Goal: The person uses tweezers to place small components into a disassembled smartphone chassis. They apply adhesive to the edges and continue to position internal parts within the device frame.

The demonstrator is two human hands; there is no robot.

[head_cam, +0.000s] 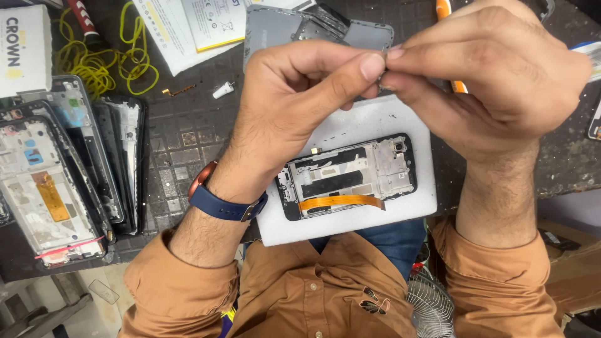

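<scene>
The left hand (285, 103) and the right hand (494, 81) meet up high, above the counter (181, 134). The grip of each hand is pinched tight, thumb and finger pressed together, and the two pinches touch tip to tip. Between them is a tiny part (382, 80). It is so small and so hidden by the fingers that I cannot tell what it is. The left wrist has a watch with a blue strap (222, 203). Right below the hands lies an opened phone frame (347, 176), flat on a white foam pad (400, 119). The inside of the phone shows, with metal plates, a small camera hole and an orange ribbon cable (341, 201) that runs along its lower edge. So the phone is already open and bare inside, and I think the small part is being worked on in the air, well apart from the frame. The frame has no back cover on it, so closing it up looks not yet done. Behind the hands lies a grey back cover (275, 28), partly hidden. An orange tool (443, 9) pokes out behind the right hand. On the left side sits a stack of other phone frames (62, 175), one with an orange patch on it. Farther up are a yellow wire (94, 59) in loops, some white papers (188, 28) and a white box (25, 50). A small white bit (222, 91) lies near the papers.
</scene>
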